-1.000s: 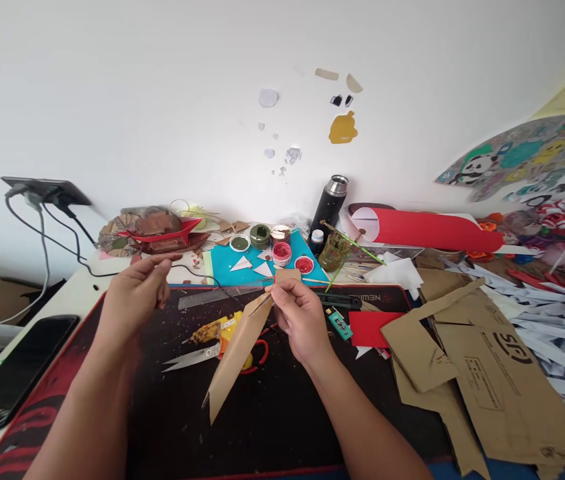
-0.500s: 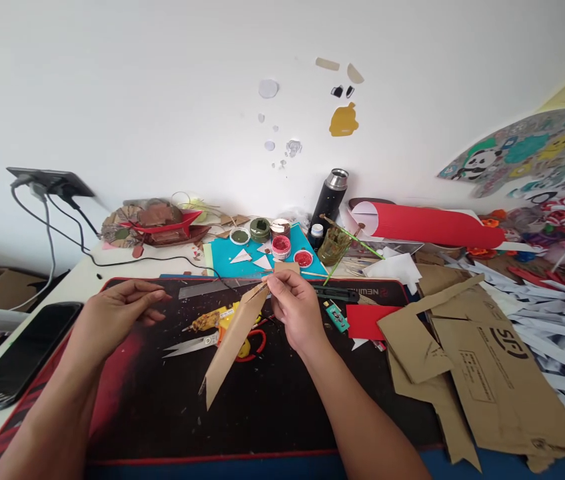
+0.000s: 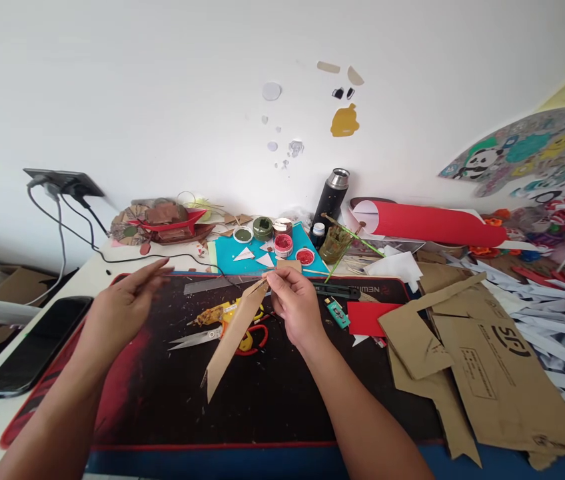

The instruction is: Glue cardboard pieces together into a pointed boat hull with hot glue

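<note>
My right hand (image 3: pixel 295 303) pinches the upper end of a folded strip of brown cardboard (image 3: pixel 235 337), which slants down to the left above the mat. My left hand (image 3: pixel 125 310) hangs over the mat's left side, fingers stretched and apart, holding nothing. Behind and below the strip lie scissors (image 3: pixel 195 340) with orange-red handles, partly covered by it. A glue gun (image 3: pixel 212 315), yellow and stained brown, rests just beyond the scissors. A small square of cardboard (image 3: pixel 288 265) shows just beyond my right hand's fingertips.
A black mat (image 3: pixel 162 407) covers the desk. Cardboard sheets (image 3: pixel 502 380) and red paper (image 3: pixel 370 319) lie right. At the back stand paint jars (image 3: pixel 262 229), a brush cup (image 3: pixel 335 245) and a black flask (image 3: pixel 332 200). A phone (image 3: pixel 37 347) lies left; a cable crosses behind.
My left hand has turned and its fingers have straightened, pointing up and forward. The right hand keeps its pinch on the cardboard strip. The whole view has shifted slightly.
</note>
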`<state>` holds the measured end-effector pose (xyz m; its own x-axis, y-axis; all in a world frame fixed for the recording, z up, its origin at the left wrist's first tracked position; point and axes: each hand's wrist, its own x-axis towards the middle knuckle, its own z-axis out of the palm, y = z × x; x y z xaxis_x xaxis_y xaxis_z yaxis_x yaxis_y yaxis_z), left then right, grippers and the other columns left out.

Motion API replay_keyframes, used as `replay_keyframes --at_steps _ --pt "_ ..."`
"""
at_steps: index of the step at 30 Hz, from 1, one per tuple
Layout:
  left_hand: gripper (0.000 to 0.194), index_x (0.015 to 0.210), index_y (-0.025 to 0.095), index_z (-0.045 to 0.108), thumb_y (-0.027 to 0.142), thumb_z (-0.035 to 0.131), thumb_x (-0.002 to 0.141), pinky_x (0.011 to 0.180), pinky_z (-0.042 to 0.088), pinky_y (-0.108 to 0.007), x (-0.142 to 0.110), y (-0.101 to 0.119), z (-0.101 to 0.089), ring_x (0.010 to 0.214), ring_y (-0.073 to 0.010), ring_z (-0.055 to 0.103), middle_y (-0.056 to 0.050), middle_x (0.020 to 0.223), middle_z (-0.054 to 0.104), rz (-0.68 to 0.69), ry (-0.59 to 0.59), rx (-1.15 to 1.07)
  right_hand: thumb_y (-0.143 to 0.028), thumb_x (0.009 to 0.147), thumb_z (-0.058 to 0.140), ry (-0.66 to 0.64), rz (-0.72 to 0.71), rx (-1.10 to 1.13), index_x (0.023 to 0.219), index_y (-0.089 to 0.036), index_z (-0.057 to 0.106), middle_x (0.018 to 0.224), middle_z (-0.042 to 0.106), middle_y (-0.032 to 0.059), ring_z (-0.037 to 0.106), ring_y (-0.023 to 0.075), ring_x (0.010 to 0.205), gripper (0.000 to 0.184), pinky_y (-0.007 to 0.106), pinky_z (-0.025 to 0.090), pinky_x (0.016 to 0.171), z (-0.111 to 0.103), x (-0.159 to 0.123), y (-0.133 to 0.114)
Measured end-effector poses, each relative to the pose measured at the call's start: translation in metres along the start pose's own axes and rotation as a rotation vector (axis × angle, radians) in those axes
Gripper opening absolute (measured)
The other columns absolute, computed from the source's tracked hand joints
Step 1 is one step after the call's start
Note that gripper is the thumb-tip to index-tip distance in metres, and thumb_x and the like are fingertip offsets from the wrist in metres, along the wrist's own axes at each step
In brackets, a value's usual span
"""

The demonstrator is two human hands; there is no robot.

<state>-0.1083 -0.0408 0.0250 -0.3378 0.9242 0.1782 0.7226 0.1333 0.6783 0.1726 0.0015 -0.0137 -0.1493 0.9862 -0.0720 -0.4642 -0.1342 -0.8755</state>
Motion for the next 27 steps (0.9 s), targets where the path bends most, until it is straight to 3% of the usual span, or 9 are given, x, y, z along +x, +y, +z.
replay_keyframes --at_steps 2,6,9,13,22,27 --pt "0.063 0.15 0.028 0.069 0.058 0.069 0.094 0.104 0.06 -0.043 -0.007 0.017 0.009 0.12 -0.0338 0.079 -0.008 0.137 0.081 0.018 -0.117 -0.083 -0.055 0.078 0.09 0.009 -0.01 0.002 0.085 -0.02 0.075 0.058 0.047 -0.0092 0.027 0.0042 0.04 0.039 0.022 0.016 0.038 0.0 0.0 0.001" --pt "0.084 0.161 0.023 0.059 0.069 0.072 0.092 0.099 0.065 -0.047 -0.03 0.056 0.027 0.122 -0.0361 0.078 -0.015 0.146 0.075 0.136 -0.429 -0.196 -0.058 0.077 0.091 0.031 -0.022 0.001 0.084 -0.02 0.073 0.059 0.05 -0.0087 0.028 0.0045 0.041 0.042 0.022 0.018 0.039 0.0 0.0 0.001" --pt "0.086 0.165 0.025 0.055 0.068 0.072 0.093 0.105 0.064 -0.046 -0.041 0.073 0.039 0.126 -0.0349 0.077 -0.013 0.149 0.074 0.225 -0.562 -0.141 -0.06 0.077 0.091 0.029 -0.029 0.005 0.084 -0.021 0.073 0.055 0.045 -0.0101 0.028 0.0052 0.041 0.044 0.023 0.019 0.039 0.001 0.0 0.0" --pt "0.073 0.161 0.028 0.059 0.061 0.071 0.097 0.119 0.054 -0.045 -0.042 0.076 0.049 0.142 -0.0344 0.067 -0.01 0.158 0.067 0.3 -0.522 -0.054 -0.06 0.078 0.092 0.02 -0.025 0.017 0.083 -0.02 0.073 0.051 0.041 -0.0111 0.027 0.006 0.041 0.044 0.023 0.019 0.04 0.002 -0.001 0.0" --pt "0.059 0.153 0.027 0.065 0.048 0.068 0.097 0.099 0.064 -0.047 -0.048 0.077 0.05 0.124 -0.0355 0.077 -0.011 0.146 0.075 0.41 -0.44 0.085 -0.062 0.081 0.088 0.018 0.029 0.094 0.085 -0.018 0.08 0.048 0.031 -0.0125 0.02 0.0058 0.042 0.046 0.022 0.015 0.04 0.003 -0.002 -0.002" --pt "0.057 0.153 0.028 0.065 0.05 0.067 0.1 0.104 0.063 -0.042 -0.048 0.075 0.046 0.129 -0.0325 0.075 -0.008 0.147 0.075 0.424 -0.437 0.013 -0.062 0.086 0.085 0.032 -0.027 0.109 0.09 -0.019 0.08 0.049 0.033 -0.0122 0.021 0.0058 0.041 0.044 0.022 0.015 0.04 0.001 -0.001 -0.005"
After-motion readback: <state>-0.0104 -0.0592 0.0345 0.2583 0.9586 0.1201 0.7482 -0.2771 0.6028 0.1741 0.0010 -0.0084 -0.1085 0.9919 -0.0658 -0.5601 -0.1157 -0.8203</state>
